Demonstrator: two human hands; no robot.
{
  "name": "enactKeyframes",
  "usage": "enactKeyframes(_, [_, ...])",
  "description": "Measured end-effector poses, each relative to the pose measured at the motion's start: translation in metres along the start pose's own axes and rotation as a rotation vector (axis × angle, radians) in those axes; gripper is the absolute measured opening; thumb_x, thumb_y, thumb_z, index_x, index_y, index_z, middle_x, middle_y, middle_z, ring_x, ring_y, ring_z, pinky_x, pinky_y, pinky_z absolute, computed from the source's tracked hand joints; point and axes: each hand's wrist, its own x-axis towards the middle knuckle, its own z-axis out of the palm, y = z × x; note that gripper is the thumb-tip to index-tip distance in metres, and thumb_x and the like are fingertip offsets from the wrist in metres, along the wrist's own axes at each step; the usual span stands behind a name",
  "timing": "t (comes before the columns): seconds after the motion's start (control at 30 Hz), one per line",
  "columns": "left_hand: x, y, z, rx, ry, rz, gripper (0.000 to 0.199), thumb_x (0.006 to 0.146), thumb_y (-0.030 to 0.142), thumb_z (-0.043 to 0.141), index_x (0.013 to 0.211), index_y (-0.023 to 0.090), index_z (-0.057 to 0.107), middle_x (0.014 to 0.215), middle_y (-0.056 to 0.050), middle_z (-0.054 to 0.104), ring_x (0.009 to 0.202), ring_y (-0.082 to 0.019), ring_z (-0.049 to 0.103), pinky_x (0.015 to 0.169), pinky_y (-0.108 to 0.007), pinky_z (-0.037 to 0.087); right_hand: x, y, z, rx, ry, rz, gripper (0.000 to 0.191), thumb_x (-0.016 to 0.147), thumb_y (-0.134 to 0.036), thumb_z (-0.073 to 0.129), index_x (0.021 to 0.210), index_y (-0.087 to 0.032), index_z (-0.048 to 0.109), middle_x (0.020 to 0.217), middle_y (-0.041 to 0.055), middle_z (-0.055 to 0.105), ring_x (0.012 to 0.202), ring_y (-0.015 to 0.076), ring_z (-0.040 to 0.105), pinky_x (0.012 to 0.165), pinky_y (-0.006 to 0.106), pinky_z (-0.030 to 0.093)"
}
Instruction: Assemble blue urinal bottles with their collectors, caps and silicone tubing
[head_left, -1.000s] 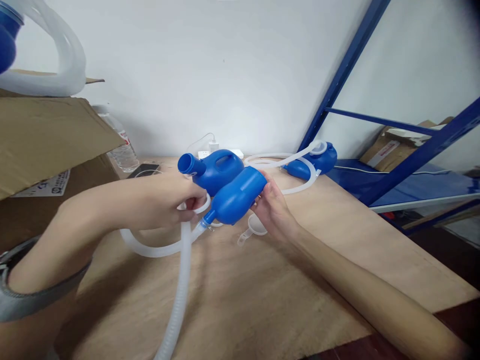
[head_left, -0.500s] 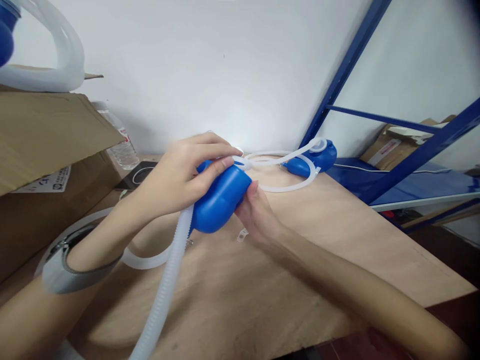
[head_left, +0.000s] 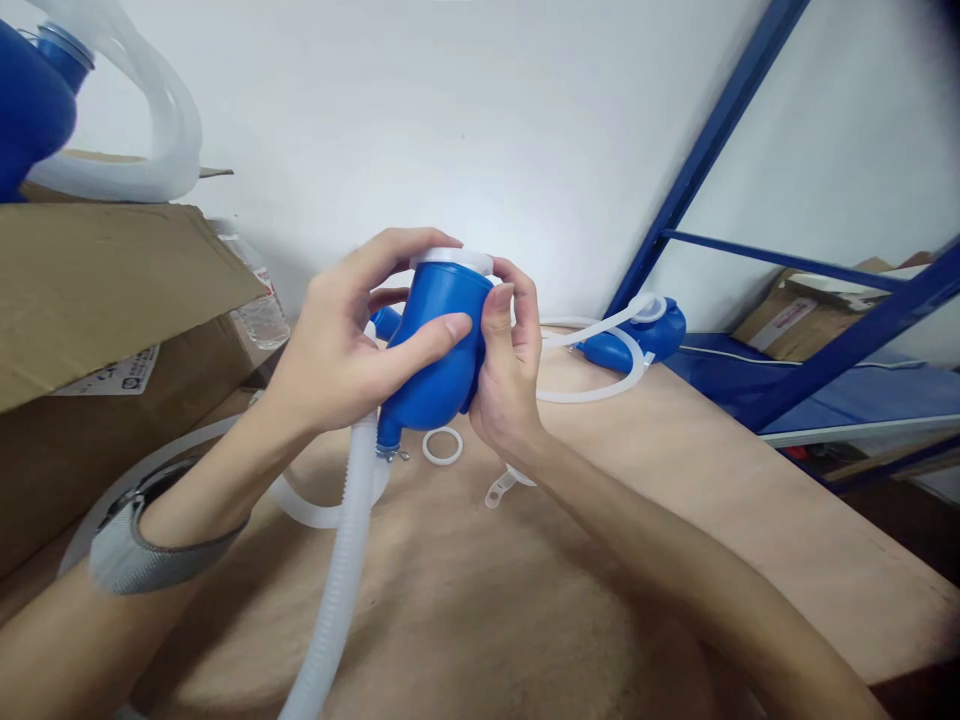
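A blue plastic container [head_left: 442,335] is held upright between my two hands, with a white ring or lid [head_left: 454,261] on its top. My left hand [head_left: 367,330] grips its left side, thumb across the front and fingers at the rim. On the right side, my right hand [head_left: 510,360] wraps round it, fingertips at the white rim. A ribbed translucent hose [head_left: 337,590] hangs down in front from beneath my left hand. At the container's lower spout sits a metal clamp [head_left: 391,455]. A white ring [head_left: 442,446] and a small white tab [head_left: 498,491] lie on the table below.
Another blue container [head_left: 661,330] with white tubing [head_left: 592,396] lies at the back right of the wooden table [head_left: 720,500]. Cardboard boxes [head_left: 112,290], a bottle [head_left: 259,305] and another blue container [head_left: 34,105] with a thick hose are at left. A blue rack [head_left: 697,130] stands at right.
The container has turned from tilted to upright, and its white top now shows. Both hands have shifted their hold round it. The white ring on the table has come into view.
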Motion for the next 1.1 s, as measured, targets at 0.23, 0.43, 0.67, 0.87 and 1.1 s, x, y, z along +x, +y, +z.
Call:
enactKeyframes(0.23, [-0.003, 0.003, 0.006, 0.021, -0.114, 0.001, 0.048, 0.093, 0.044, 0.072, 0.137, 0.028, 0.060, 0.146, -0.008, 0.067, 0.133, -0.032, 0.064, 0.099, -0.044, 0.064, -0.008, 0.014, -0.010, -0.013, 0.020, -0.039, 0.069, 0.100, -0.085, 0.034, 0.146, -0.035, 0.047, 0.128, 0.0079, 0.065, 0.124, 0.0289, 0.067, 0.093, 0.040, 0.062])
enactKeyframes(0.43, [-0.007, -0.001, 0.016, -0.006, -0.027, 0.012, 0.042, 0.093, 0.040, 0.074, 0.130, 0.023, 0.063, 0.138, -0.010, 0.071, 0.126, -0.030, 0.068, 0.099, -0.044, 0.062, -0.010, 0.021, -0.009, 0.066, 0.096, -0.097, 0.054, 0.100, -0.077, 0.044, 0.126, -0.031, 0.057, 0.134, 0.0077, 0.065, 0.128, 0.0286, 0.064, 0.105, 0.042, 0.057])
enactKeyframes(0.67, [-0.008, 0.002, 0.018, -0.007, -0.014, 0.039, 0.031, 0.095, 0.038, 0.073, 0.122, 0.024, 0.067, 0.125, -0.007, 0.076, 0.115, -0.026, 0.070, 0.094, -0.042, 0.062, -0.013, 0.015, -0.009, 0.105, 0.131, -0.078, 0.046, 0.099, -0.074, 0.053, 0.116, -0.032, 0.059, 0.124, 0.0053, 0.068, 0.126, 0.0275, 0.065, 0.111, 0.043, 0.054])
enactKeyframes(0.87, [-0.013, 0.000, 0.028, -0.040, 0.088, -0.091, 0.034, 0.089, 0.039, 0.077, 0.117, 0.022, 0.068, 0.120, -0.006, 0.078, 0.106, -0.023, 0.073, 0.086, -0.036, 0.063, -0.012, 0.017, -0.008, 0.091, 0.148, -0.074, 0.042, 0.101, -0.069, 0.053, 0.112, -0.030, 0.061, 0.117, 0.0048, 0.070, 0.115, 0.0242, 0.069, 0.098, 0.037, 0.057])
enactKeyframes(1.1, [-0.012, -0.001, 0.035, -0.173, 0.120, -0.155, 0.048, 0.080, 0.039, 0.086, 0.121, 0.022, 0.066, 0.126, -0.008, 0.075, 0.116, -0.027, 0.073, 0.094, -0.039, 0.063, -0.006, 0.020, -0.006, 0.275, 0.233, -0.108, 0.041, 0.093, -0.068, 0.067, 0.093, -0.027, 0.063, 0.104, 0.0030, 0.073, 0.097, 0.0223, 0.071, 0.089, 0.039, 0.061])
